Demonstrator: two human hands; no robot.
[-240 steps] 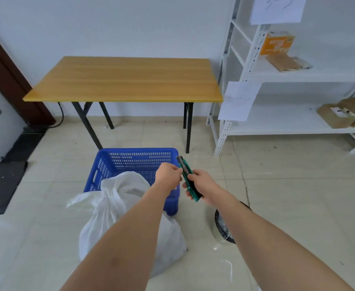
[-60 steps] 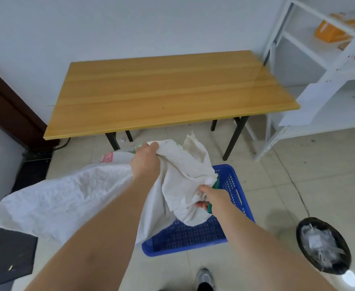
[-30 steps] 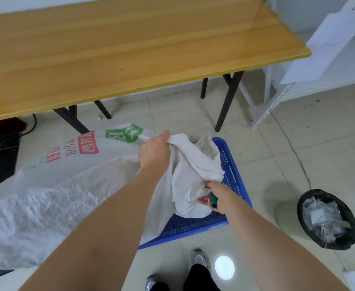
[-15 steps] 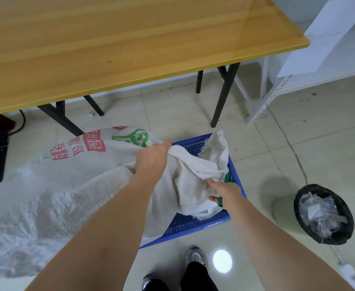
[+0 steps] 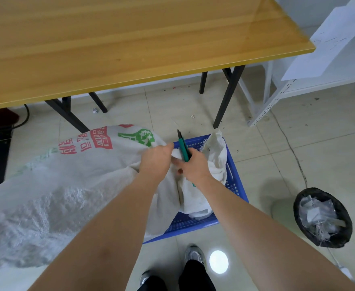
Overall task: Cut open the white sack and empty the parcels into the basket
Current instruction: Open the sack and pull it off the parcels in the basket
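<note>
The white woven sack, printed with red and green marks, lies tipped over from the left, its mouth hanging into the blue plastic basket on the floor. My left hand grips a bunch of the sack's fabric near the mouth. My right hand holds a green utility knife with its tip pointing up and away, right beside the left hand and above the basket. Sack fabric covers most of the basket's inside, and no parcels show.
A wooden table with black legs stands just beyond the basket. White metal shelving is at the right. A black waste bin full of scraps sits on the tiled floor at the right. My shoes are just behind the basket.
My right hand has come up out of the sack's folds, so the green knife now stands clear above them, close to my left hand. The left hand keeps its grip on the sack.
</note>
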